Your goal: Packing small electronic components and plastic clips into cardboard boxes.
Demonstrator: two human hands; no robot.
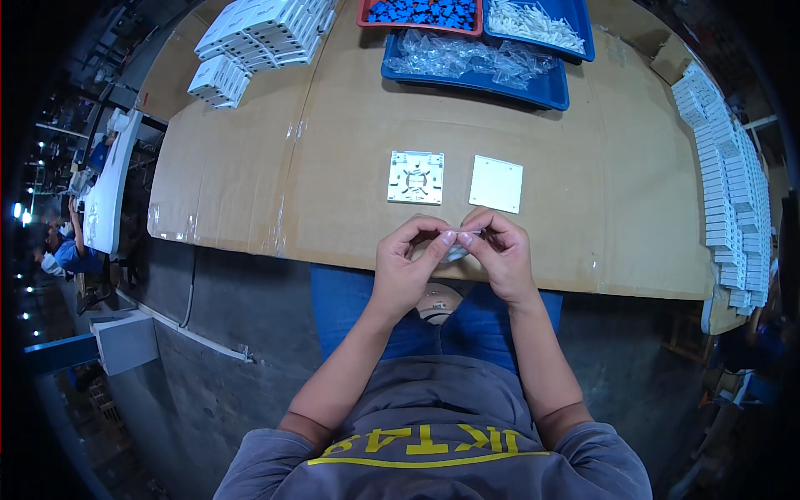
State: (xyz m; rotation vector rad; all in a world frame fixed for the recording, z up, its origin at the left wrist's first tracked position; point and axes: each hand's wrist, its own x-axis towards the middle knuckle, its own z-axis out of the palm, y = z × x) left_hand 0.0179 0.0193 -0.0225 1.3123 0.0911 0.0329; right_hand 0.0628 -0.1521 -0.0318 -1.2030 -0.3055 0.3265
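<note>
Just over the table's near edge, my left hand and my right hand meet with thumbs and fingertips pinched together. Between them they grip a small plastic bag, clear and whitish; what is inside is too small to make out. Beyond my left hand lies a square white plastic box base, its inner side up, showing a round central moulding and clips. To its right, beyond my right hand, rests a flat square white cover with small holes near its corners.
Blue trays hold clear plastic bags and white slender parts; a red tray holds small blue pieces. White boxes are stacked at far left, more along the right edge. Cardboard covers the table.
</note>
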